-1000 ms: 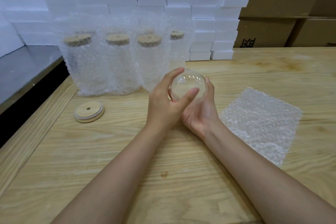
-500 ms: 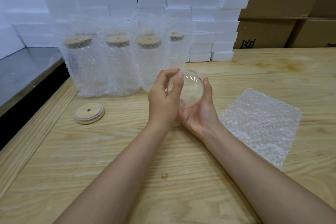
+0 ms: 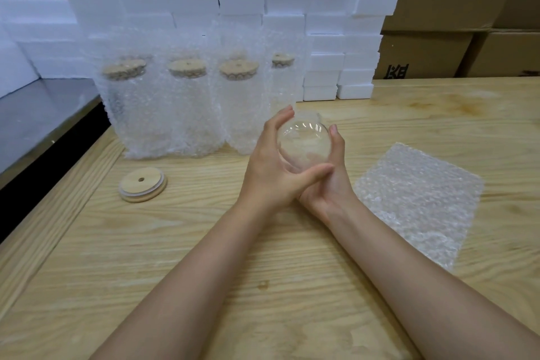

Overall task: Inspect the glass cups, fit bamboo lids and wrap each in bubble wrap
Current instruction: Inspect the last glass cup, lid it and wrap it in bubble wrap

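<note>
The left hand (image 3: 267, 175) and right hand (image 3: 328, 187) together hold a bare glass cup (image 3: 304, 145) at mid-frame. On the worktop (image 3: 175, 272), wrapped cups (image 3: 187, 114) stand upper left, a bubble wrap sheet (image 3: 418, 202) lies right, and a bamboo lid (image 3: 142, 184) lies left.

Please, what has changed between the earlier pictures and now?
The left hand shifted its grip on the glass cup: half a second ago its fingers were bunched at the cup's left side; now they curve round its upper left, thumb stretched beneath. The right hand still cradles the cup. The loose bamboo lid, bubble wrap sheet and wrapped cups stayed put.
</note>
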A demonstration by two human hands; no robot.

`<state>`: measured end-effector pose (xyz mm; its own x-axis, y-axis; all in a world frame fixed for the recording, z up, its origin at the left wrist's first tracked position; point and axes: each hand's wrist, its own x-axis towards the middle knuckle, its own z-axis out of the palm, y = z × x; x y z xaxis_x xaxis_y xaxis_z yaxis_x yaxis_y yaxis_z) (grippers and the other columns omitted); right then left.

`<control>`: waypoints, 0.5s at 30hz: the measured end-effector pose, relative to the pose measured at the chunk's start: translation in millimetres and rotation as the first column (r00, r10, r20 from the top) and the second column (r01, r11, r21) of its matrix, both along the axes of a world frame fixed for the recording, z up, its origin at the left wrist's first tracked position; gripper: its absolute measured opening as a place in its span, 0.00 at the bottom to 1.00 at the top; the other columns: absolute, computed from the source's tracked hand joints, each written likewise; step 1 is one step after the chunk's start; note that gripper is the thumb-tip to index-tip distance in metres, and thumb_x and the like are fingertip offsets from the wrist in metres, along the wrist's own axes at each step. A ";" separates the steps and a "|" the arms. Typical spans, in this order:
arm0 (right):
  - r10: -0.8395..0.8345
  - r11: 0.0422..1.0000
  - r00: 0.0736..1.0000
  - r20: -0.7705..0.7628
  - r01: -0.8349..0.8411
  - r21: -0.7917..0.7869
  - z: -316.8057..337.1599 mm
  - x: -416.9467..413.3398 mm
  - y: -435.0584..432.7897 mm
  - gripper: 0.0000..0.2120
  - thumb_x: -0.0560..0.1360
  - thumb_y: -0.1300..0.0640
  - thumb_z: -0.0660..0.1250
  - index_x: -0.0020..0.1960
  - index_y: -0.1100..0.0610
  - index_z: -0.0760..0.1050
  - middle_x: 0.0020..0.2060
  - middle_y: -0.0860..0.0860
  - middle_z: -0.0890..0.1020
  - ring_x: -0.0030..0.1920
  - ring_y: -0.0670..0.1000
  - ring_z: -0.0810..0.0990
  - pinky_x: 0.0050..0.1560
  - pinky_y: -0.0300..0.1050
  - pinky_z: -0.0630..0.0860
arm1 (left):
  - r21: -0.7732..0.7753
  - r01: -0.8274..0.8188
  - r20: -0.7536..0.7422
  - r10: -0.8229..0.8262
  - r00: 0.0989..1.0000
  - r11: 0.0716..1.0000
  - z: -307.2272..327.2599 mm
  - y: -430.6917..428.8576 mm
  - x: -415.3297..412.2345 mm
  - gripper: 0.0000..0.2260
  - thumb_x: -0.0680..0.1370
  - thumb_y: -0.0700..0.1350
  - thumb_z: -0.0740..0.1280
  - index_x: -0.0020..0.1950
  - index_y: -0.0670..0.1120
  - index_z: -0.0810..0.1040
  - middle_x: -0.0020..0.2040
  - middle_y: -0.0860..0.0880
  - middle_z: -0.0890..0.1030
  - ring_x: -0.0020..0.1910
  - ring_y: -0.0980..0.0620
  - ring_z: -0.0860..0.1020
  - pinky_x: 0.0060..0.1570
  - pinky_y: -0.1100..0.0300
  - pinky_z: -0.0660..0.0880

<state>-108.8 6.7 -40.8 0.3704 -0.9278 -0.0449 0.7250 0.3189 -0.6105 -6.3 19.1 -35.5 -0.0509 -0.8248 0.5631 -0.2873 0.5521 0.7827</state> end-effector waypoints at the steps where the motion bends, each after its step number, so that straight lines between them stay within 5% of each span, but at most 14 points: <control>1: -0.025 1.000 1.000 0.007 0.025 0.006 0.3 -1.3 -0.4 0.42 0.68 0.31 0.61 0.68 0.63 0.67 0.57 0.62 0.80 0.54 0.59 0.82 0.56 0.49 0.78 | -0.030 0.029 0.041 -0.028 0.999 0.999 0.2 -0.8 3.2 0.41 0.63 0.49 0.79 0.72 0.50 0.64 0.71 0.57 0.68 0.70 0.63 0.66 0.68 0.67 0.63; 4: -0.065 0.997 0.998 0.018 0.064 0.050 5.4 -4.7 -1.1 0.38 0.71 0.31 0.59 0.67 0.60 0.69 0.55 0.60 0.81 0.44 0.56 0.84 0.44 0.47 0.82 | -0.052 0.104 0.139 -0.096 0.986 0.993 2.1 -4.1 12.2 0.44 0.65 0.48 0.77 0.76 0.49 0.60 0.72 0.59 0.65 0.71 0.63 0.65 0.66 0.71 0.62; 7: -0.082 0.992 0.997 -0.006 0.082 0.101 9.3 -9.3 -1.7 0.36 0.74 0.30 0.56 0.63 0.61 0.72 0.51 0.60 0.79 0.34 0.55 0.83 0.27 0.42 0.79 | -0.045 0.134 0.157 -0.125 0.980 0.990 2.8 -5.4 15.4 0.43 0.67 0.47 0.78 0.76 0.55 0.58 0.72 0.65 0.63 0.71 0.59 0.67 0.69 0.61 0.66; 10: -0.056 0.994 0.997 -0.049 0.060 0.094 12.2 -9.7 -0.4 0.42 0.73 0.27 0.52 0.65 0.63 0.70 0.43 0.60 0.78 0.29 0.57 0.80 0.27 0.42 0.79 | -0.055 0.113 0.150 -0.104 0.983 0.992 6.1 -4.6 14.2 0.42 0.67 0.49 0.77 0.73 0.63 0.57 0.70 0.69 0.64 0.70 0.57 0.67 0.68 0.53 0.68; 15: -0.055 0.997 0.995 -0.080 0.059 0.045 11.1 -8.5 0.9 0.45 0.70 0.24 0.50 0.66 0.61 0.70 0.40 0.59 0.81 0.29 0.56 0.81 0.32 0.43 0.80 | -0.040 0.104 0.084 -0.101 0.991 0.994 6.5 -4.6 13.2 0.40 0.65 0.52 0.76 0.70 0.66 0.58 0.67 0.70 0.67 0.67 0.55 0.70 0.63 0.55 0.72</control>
<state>-117.3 7.7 -29.7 0.3107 -0.9434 -0.1161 0.6933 0.3085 -0.6512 6.9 14.6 -29.0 -0.1815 -0.7872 0.5893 -0.2898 0.6155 0.7329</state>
